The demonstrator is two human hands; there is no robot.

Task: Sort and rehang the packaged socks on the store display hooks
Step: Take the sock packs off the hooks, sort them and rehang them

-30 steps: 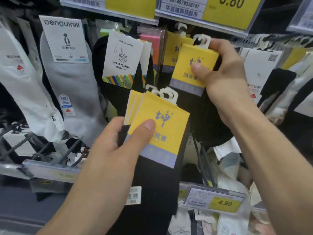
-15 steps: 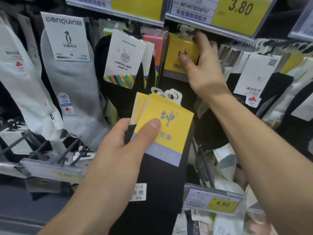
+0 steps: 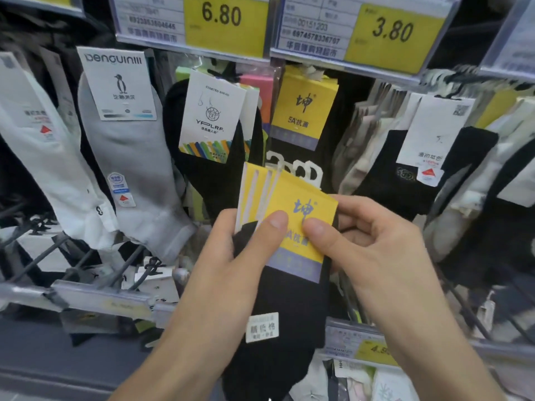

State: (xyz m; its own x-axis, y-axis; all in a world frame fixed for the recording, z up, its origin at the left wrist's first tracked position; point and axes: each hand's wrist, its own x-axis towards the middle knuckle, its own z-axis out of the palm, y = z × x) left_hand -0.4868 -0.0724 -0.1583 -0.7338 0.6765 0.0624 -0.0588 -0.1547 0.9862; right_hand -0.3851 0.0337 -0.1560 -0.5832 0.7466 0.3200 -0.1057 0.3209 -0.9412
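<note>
Holding a stack of yellow-carded black socks [image 3: 289, 293] mid-frame in the left hand [image 3: 231, 259], right hand [image 3: 376, 250] pinching its front card [image 3: 298, 195], matching pack [image 3: 304, 108] hung at 12 o'clock beneath the 3.80 price label [image 3: 393, 30], grey socks [image 3: 130, 163] at 10 o'clock.

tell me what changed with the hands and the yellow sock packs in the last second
The right hand let go of the yellow-carded pack, which now hangs under the 3.80 price tag. That hand then came down and now pinches the front card of the stack. The left hand still grips the stack, thumb on the front card.
</note>
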